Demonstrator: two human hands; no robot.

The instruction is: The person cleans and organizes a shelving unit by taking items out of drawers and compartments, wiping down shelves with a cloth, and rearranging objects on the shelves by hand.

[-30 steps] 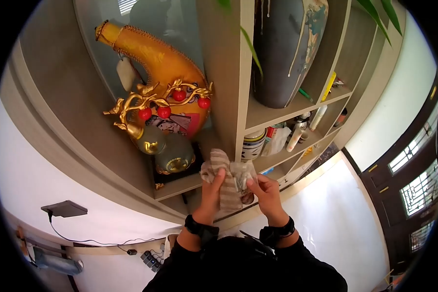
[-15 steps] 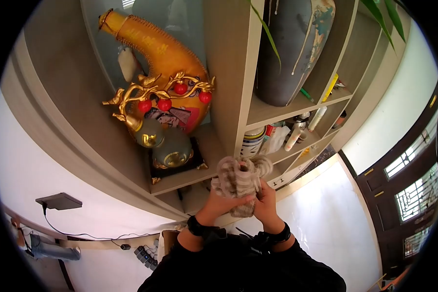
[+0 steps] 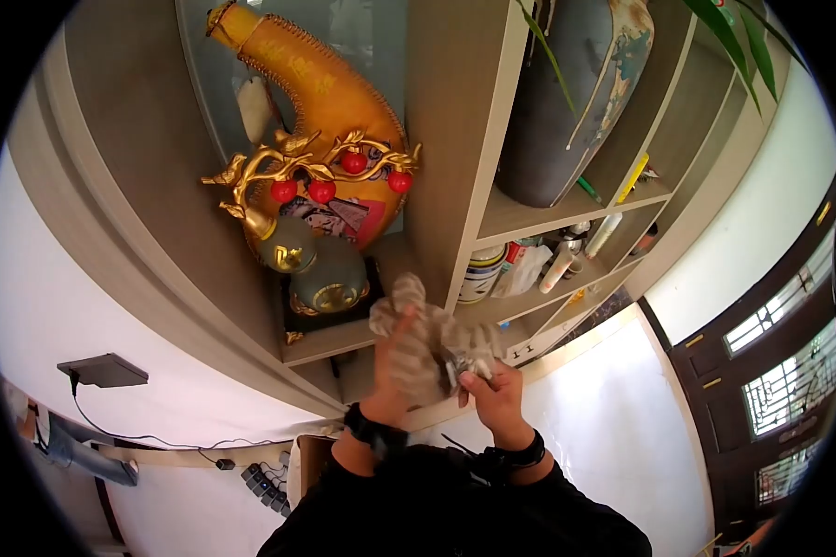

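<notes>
A soft cloth [image 3: 418, 348] with beige and white stripes is stretched between my hands in front of the cabinet, blurred by motion. My left hand [image 3: 387, 376] grips its left part, the thumb lying over the fabric. On the other side, my right hand [image 3: 497, 395] is closed on a bunched end of the same cloth, thumb and fingers pinched together. Small greyish folds or bits show beside the right fingertips; what they are I cannot make out. Part of the left fingers is hidden by the cloth.
Ahead stands a shelf cabinet [image 3: 441, 139] with an orange gourd-shaped ornament [image 3: 344, 102], a gold branch with red balls [image 3: 321, 191], a dark vase [image 3: 567, 102] and a canister [image 3: 481, 276]. A cardboard box [image 3: 313, 461] is near my left side. A person's leg [image 3: 88, 457] shows at lower left.
My hands have moved apart, the left one leftward and up. The bundled cloth has opened out and now spreads between them.
</notes>
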